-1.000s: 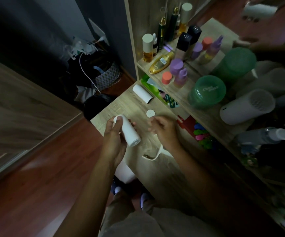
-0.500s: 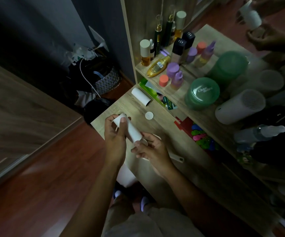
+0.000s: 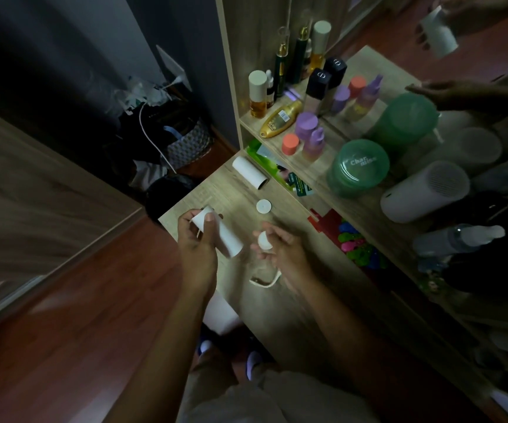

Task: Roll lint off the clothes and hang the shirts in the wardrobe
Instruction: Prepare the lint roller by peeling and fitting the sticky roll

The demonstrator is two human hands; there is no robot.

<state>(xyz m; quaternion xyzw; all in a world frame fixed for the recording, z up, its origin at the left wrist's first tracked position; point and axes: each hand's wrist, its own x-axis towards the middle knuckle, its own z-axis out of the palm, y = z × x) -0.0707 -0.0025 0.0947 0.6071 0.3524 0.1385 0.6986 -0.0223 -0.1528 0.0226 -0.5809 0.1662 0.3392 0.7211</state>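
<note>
My left hand (image 3: 197, 248) grips a white lint roll (image 3: 220, 235), held tilted above the wooden dressing table (image 3: 292, 315). My right hand (image 3: 280, 251) holds the white lint roller handle (image 3: 264, 239) by its rounded end, a short way right of the roll; the handle's looped tail (image 3: 264, 280) shows below the hand. A second white roll (image 3: 250, 172) lies on the table further back, and a small white round cap (image 3: 264, 206) lies between it and my hands. No shirts or wardrobe interior are in view.
A shelf (image 3: 280, 141) above the table holds several bottles and a green tub (image 3: 358, 167). A white cylinder (image 3: 423, 190) and a spray bottle (image 3: 460, 238) lie to the right. A mirror behind reflects my hands. A basket (image 3: 185, 141) with clutter stands on the floor at left.
My right hand has pulled away from the roll's end to the right, with the handle now apart from the roll. The left hand keeps holding the roll.
</note>
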